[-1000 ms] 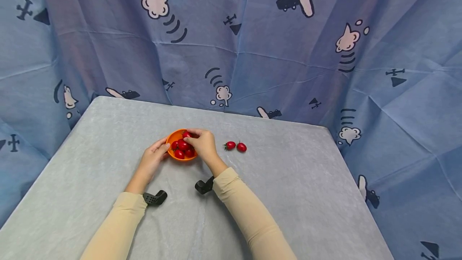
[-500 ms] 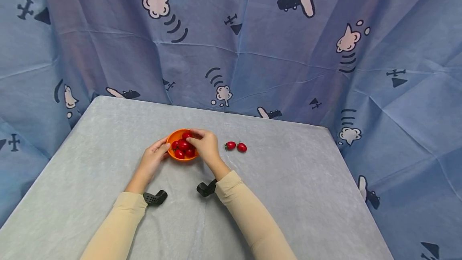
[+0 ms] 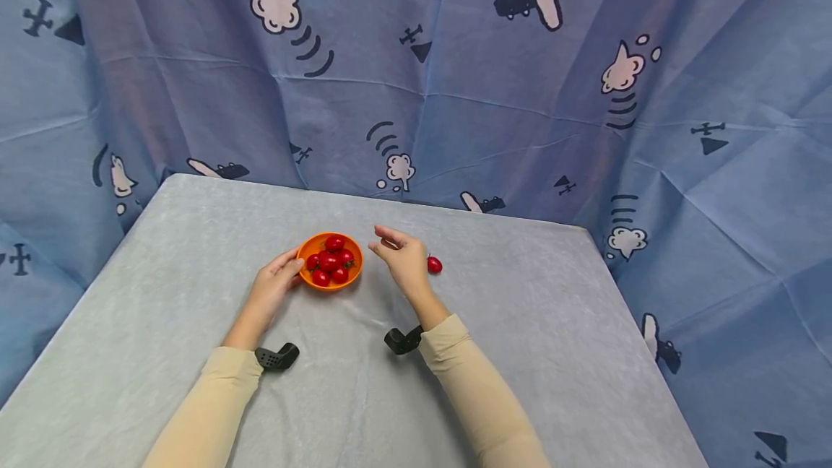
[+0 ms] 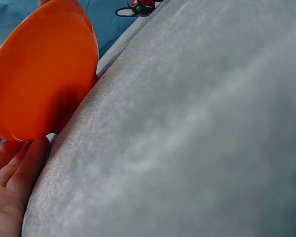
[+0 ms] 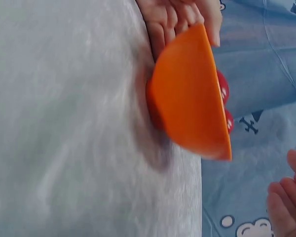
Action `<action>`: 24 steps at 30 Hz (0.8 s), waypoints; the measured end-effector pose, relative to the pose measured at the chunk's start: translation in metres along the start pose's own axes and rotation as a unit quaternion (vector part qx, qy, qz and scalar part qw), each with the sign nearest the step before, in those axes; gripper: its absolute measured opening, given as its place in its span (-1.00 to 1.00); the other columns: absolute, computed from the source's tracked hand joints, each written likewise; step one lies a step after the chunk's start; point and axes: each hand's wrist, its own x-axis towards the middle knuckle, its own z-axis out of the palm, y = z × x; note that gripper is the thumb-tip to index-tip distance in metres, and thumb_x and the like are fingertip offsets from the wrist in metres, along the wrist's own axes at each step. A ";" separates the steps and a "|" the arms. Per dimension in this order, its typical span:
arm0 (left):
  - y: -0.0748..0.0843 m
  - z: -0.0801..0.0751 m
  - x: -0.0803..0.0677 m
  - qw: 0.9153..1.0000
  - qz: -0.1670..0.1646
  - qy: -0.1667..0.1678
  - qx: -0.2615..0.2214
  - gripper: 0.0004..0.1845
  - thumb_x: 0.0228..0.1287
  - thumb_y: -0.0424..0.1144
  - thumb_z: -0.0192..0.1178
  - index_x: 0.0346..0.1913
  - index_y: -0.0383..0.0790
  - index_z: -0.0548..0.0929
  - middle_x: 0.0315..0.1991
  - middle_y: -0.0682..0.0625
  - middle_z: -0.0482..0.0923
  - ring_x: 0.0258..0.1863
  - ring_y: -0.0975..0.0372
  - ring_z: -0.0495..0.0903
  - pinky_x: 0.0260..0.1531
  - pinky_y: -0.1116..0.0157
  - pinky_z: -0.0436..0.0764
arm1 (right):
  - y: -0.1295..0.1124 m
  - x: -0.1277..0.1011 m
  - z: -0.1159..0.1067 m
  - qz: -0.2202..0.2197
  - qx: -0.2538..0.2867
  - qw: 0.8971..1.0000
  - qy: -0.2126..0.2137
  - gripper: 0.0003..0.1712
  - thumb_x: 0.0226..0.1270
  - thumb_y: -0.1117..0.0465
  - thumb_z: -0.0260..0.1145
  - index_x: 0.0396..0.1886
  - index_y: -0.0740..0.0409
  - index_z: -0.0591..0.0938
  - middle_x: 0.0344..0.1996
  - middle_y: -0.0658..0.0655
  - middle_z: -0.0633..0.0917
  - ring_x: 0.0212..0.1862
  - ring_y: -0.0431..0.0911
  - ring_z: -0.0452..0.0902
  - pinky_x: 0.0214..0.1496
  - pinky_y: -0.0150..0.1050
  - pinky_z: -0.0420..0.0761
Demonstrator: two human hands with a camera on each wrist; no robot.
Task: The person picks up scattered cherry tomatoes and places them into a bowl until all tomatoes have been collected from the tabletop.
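An orange bowl [image 3: 311, 245] with several red cherry tomatoes [image 3: 328, 261] in it stands on the cloth-covered table. My left hand [image 3: 271, 290] holds the bowl at its left side, thumb over the rim and the other fingers along the outer wall. To the right of the bowl, my right hand [image 3: 409, 263] is raised with relaxed fingers parted from the thumb and nothing between them. Just past it lies a loose cherry tomato [image 3: 434, 264]. Another loose one, hidden by the right hand in the head view, shows as a tomato with a green stem [image 4: 141, 7] in the left wrist view.
A pale grey cloth [image 3: 552, 338] covers the table. Behind it hangs a blue curtain [image 3: 364, 42] printed with planes and clouds. Black wrist camera mounts [image 3: 277, 357] are worn below both hands.
My right hand has come out of the bowl and moved right, now overlapping one loose tomato. More of the bowl's tomatoes show. My left hand keeps its hold on the bowl.
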 end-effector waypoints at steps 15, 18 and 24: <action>0.000 0.001 0.000 1.000 0.005 -0.001 0.000 -0.43 0.54 -0.16 0.01 0.50 -0.31 0.26 0.46 -0.24 0.29 -0.12 0.64 0.54 -0.06 0.63 0.56 | 0.010 0.002 -0.046 0.033 -0.035 0.998 0.047 -0.62 0.18 0.30 0.46 0.03 0.23 0.74 0.02 0.19 0.76 0.15 0.02 0.66 0.08 -0.23 0.70; 0.000 0.001 0.000 1.000 0.005 -0.001 0.000 -0.42 0.54 -0.17 0.00 0.50 -0.33 0.25 0.47 -0.26 0.28 -0.12 0.65 0.54 -0.07 0.64 0.55 | 0.015 0.002 -0.053 0.038 -0.039 0.997 0.051 -0.62 0.20 0.32 0.44 0.05 0.22 0.73 0.04 0.19 0.75 0.17 0.01 0.65 0.12 -0.20 0.68; 0.000 0.002 0.000 1.000 0.008 0.004 -0.006 -0.44 0.55 -0.20 -0.01 0.49 -0.36 0.25 0.46 -0.29 0.27 -0.14 0.65 0.54 -0.07 0.64 0.55 | 0.026 0.002 -0.066 0.046 -0.042 0.995 0.074 -0.61 0.18 0.29 0.45 0.05 0.21 0.73 0.02 0.19 0.76 0.16 0.00 0.65 -0.04 -0.43 0.66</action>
